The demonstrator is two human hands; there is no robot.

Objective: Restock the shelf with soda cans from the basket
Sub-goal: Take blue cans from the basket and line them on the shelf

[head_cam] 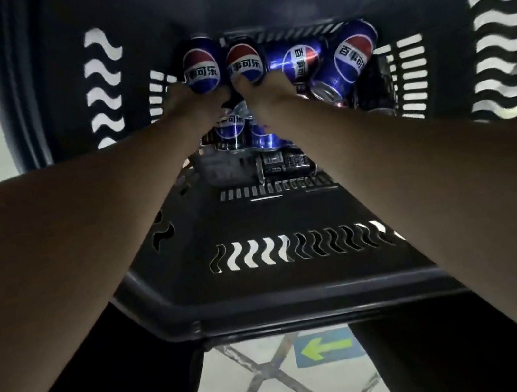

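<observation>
Hands deep in our dark slotted plastic basket [301,304]: our left hand [192,104] grips one blue cola can [201,66], our right hand [262,91] its neighbour [244,60], both at the far end among loose blue cans [344,60] lying right and near.

Cans [293,61] in basket [301,304], arrow sign [328,347] below.

left hand [193,104] grips blue soda can [200,66] | right hand [263,93] grips second can [244,60] just beside it | dark basket [301,304] around both hands | more cans [345,58] right of right hand, others below hands
</observation>
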